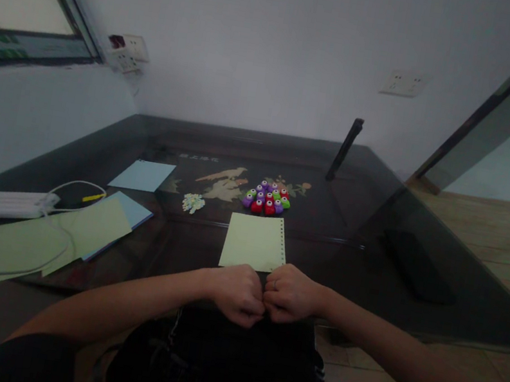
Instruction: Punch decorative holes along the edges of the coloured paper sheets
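My left hand (pixel 239 293) and my right hand (pixel 291 293) are closed in fists, knuckles together, at the table's front edge. A ring is on a finger of the right one. No object shows in either fist. Just beyond them lies a pale yellow-green sheet of paper (pixel 255 243) with punched holes down its right side. Behind the sheet stands a tight group of small red, purple and green toys (pixel 267 198), each with a white eye-like spot on top. To their left is a small heap of pale pieces (pixel 193 203), too small to make out.
On the left lie a light blue sheet (pixel 143 175), overlapping yellow-green sheets (pixel 97 226) and a white power strip (pixel 8 204) with a looping cable. A black upright bar (pixel 345 149) rises at the back right. A dark flat object (pixel 417 267) rests on the dark glossy table (pixel 321 261).
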`<act>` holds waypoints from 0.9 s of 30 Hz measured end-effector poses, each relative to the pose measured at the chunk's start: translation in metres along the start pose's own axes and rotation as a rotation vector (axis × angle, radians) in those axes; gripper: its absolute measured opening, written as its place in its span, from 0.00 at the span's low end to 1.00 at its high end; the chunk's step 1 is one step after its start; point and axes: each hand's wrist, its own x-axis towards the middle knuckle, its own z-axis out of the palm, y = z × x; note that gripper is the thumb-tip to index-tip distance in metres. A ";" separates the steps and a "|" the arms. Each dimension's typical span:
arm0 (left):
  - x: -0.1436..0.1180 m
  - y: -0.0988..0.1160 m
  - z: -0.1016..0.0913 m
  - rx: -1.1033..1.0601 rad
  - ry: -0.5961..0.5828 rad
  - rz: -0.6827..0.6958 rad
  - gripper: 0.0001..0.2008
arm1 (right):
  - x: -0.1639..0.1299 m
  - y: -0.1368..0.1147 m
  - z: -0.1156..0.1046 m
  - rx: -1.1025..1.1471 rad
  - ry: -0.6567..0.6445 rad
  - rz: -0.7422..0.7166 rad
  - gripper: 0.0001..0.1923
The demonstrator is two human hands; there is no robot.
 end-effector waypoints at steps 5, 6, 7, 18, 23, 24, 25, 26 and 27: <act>0.001 -0.001 -0.001 -0.009 -0.006 -0.005 0.11 | -0.005 -0.001 -0.002 0.001 -0.035 0.030 0.11; 0.001 -0.001 -0.001 -0.012 -0.007 -0.008 0.11 | -0.005 -0.001 -0.001 0.000 -0.038 0.035 0.11; 0.001 -0.001 -0.001 -0.014 -0.008 -0.012 0.11 | -0.005 -0.001 -0.001 0.000 -0.038 0.037 0.11; 0.002 -0.001 -0.004 -0.003 -0.022 -0.038 0.11 | -0.005 -0.003 0.000 0.003 -0.047 0.093 0.11; 0.001 0.000 -0.002 0.029 -0.027 -0.053 0.10 | -0.006 -0.003 0.001 0.014 -0.078 0.114 0.10; 0.001 0.000 -0.001 0.035 -0.023 -0.054 0.10 | -0.006 -0.003 0.002 0.012 -0.083 0.115 0.10; 0.000 -0.001 -0.001 0.038 -0.018 -0.054 0.10 | -0.006 -0.003 0.002 0.010 -0.084 0.116 0.10; 0.000 -0.001 0.000 0.038 -0.012 -0.051 0.10 | -0.006 -0.003 0.002 0.007 -0.084 0.117 0.11; 0.000 -0.001 0.000 0.036 -0.006 -0.048 0.10 | -0.006 -0.003 0.002 0.006 -0.081 0.118 0.11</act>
